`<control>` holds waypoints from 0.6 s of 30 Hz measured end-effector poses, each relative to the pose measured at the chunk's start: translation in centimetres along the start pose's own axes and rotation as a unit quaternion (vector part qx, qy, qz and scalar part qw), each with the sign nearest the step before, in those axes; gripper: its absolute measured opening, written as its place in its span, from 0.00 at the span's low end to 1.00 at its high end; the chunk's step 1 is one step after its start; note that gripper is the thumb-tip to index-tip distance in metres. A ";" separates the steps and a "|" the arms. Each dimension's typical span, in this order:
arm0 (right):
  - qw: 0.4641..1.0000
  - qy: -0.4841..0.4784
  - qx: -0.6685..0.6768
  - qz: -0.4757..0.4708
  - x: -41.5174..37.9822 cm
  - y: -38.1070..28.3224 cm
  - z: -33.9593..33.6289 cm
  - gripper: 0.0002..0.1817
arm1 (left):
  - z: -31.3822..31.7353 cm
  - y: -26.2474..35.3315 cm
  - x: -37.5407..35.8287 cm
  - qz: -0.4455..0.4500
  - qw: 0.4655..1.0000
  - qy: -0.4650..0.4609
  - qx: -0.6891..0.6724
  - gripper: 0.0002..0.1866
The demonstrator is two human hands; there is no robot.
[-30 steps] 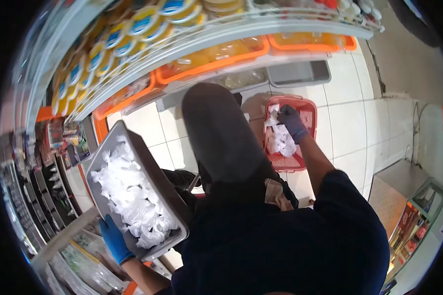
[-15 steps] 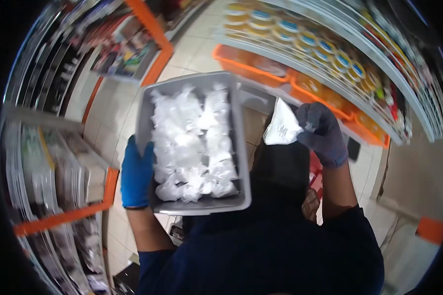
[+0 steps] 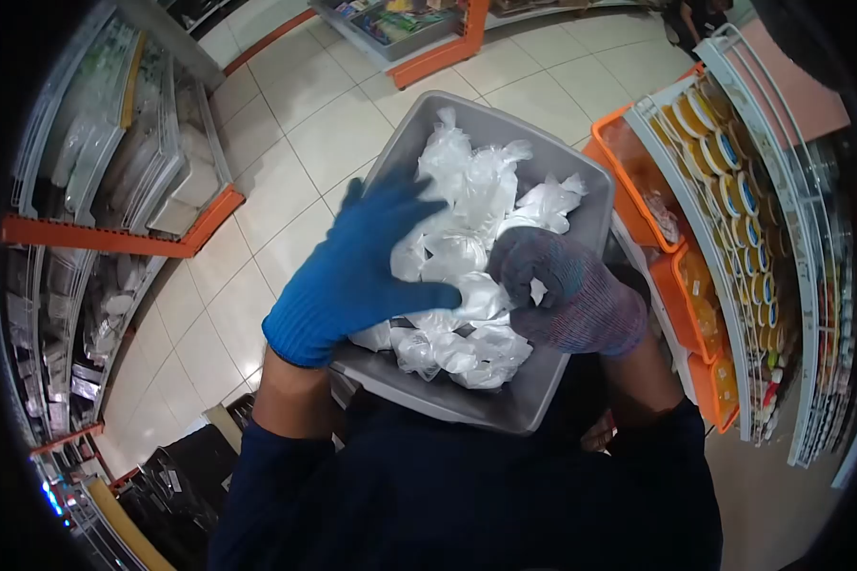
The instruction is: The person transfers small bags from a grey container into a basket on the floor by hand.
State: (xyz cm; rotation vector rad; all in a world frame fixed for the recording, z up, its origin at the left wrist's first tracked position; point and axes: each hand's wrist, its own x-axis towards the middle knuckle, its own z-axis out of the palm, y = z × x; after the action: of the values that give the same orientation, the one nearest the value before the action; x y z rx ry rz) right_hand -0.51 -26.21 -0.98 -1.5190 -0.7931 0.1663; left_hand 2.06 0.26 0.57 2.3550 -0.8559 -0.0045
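A grey plastic tray sits in front of my body, filled with several small knotted white plastic bags. My left hand, in a blue glove, lies flat on the bags at the tray's left side with its fingers spread. In a grey-purple glove, my right hand is down in the tray's right half, fingers curled around a white bag among the others. What supports the tray from below is hidden.
A shelf unit with orange bins and rows of yellow-lidded tubs stands close on the right. Racks of packaged goods line the left. Pale floor tiles run between them. Dark bags lie at bottom left.
My right hand carried a white bag from the red basket into the grey tray. My left hand left the tray's edge and now rests on the bags. My view swung round.
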 end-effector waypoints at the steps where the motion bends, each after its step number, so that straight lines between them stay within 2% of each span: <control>1: 1.000 -0.004 0.001 0.000 0.7 0.2 0.4 0.16 | -0.6 0.2 -0.1 -0.003 1.000 0.003 0.000 0.44; 3: 0.997 0.026 0.042 0.061 1.5 0.5 1.0 0.16 | -1.5 0.8 -0.5 -0.108 0.958 -0.177 -0.196 0.44; 4: 0.997 0.028 0.042 0.064 1.7 0.8 1.4 0.16 | -1.6 0.9 -0.8 -0.103 0.942 -0.172 -0.268 0.42; 5: 0.995 0.045 0.067 0.063 1.7 1.2 1.7 0.16 | -1.5 1.1 -0.8 -0.101 0.941 -0.175 -0.270 0.42; 7: 0.988 0.080 0.118 0.057 1.6 1.7 2.2 0.16 | -1.1 1.4 -0.5 -0.128 0.948 -0.153 -0.248 0.39; 8: 0.986 0.108 0.108 0.061 1.5 1.3 2.5 0.16 | -0.8 1.5 -0.5 -0.115 0.966 -0.136 -0.185 0.32; 9: 0.986 0.112 0.110 0.063 1.4 1.5 2.4 0.16 | -0.8 1.4 -0.4 -0.116 0.965 -0.141 -0.186 0.32; 11: 0.958 0.220 0.177 0.058 1.1 2.4 2.2 0.19 | -0.6 1.3 -0.6 -0.173 0.934 -0.135 -0.281 0.25; 12: 0.975 0.211 0.049 0.053 1.3 1.7 1.8 0.25 | -0.5 1.6 -0.5 -0.170 0.925 -0.105 -0.322 0.19; 13: 0.976 0.198 -0.081 0.046 1.6 1.0 1.2 0.32 | -0.2 1.5 -0.4 -0.162 0.926 -0.085 -0.330 0.21; 16: 0.985 0.170 -0.019 0.033 1.3 1.3 1.4 0.29 | 1.2 0.8 -1.1 -0.152 0.952 -0.053 -0.258 0.24; 18: 0.985 0.117 -0.097 0.079 0.7 1.0 1.2 0.22 | 1.7 0.6 -1.6 -0.105 0.979 -0.034 -0.169 0.25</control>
State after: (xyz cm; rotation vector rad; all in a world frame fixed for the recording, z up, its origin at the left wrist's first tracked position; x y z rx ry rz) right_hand -0.32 -24.73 -1.87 -1.7503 -0.5140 0.0264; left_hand 0.13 -0.12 -0.80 2.1192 -0.5801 -0.2959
